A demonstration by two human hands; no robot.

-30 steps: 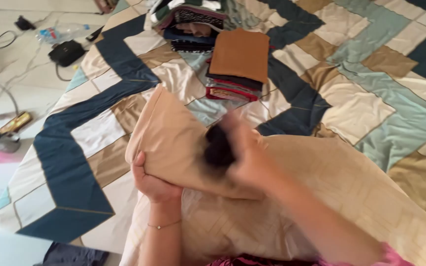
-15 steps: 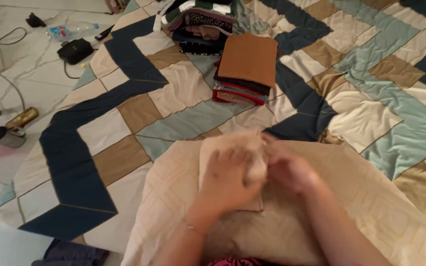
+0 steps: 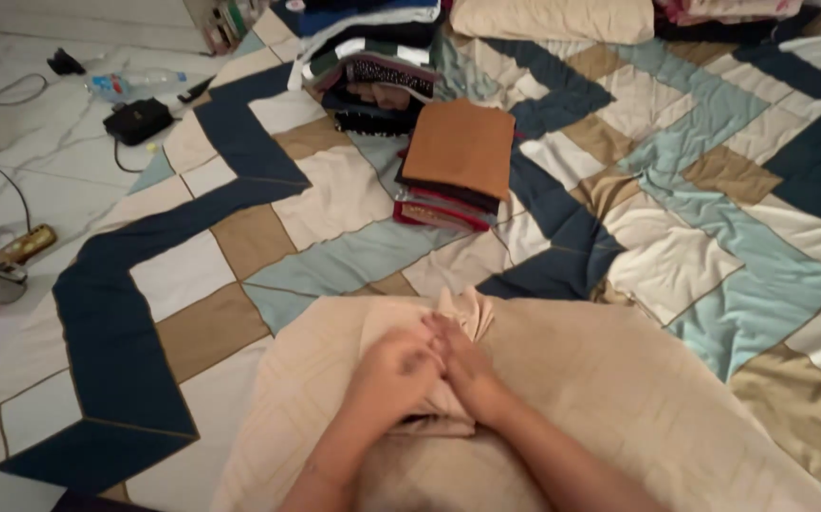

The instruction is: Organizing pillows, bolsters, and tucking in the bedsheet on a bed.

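Note:
A beige pillow [image 3: 619,398] with a faint line pattern lies across the near edge of the patchwork quilt [image 3: 334,190]. On top of it sits a small folded beige cloth [image 3: 434,322]. My left hand [image 3: 393,377] and my right hand [image 3: 462,365] are pressed together on that cloth, fingers curled into its bunched end. A dark object seen earlier is hidden.
A stack of folded clothes topped by a brown piece [image 3: 458,152] lies on the quilt ahead, with a taller striped pile [image 3: 372,66] behind it. Another pillow [image 3: 553,19] sits at the far edge. On the floor at left are a black pouch [image 3: 137,120], a bottle [image 3: 130,83] and cables.
My hands folded the beige cloth down from a raised, open sheet into a small bundle on the pillow. The dark object my right hand held is no longer visible.

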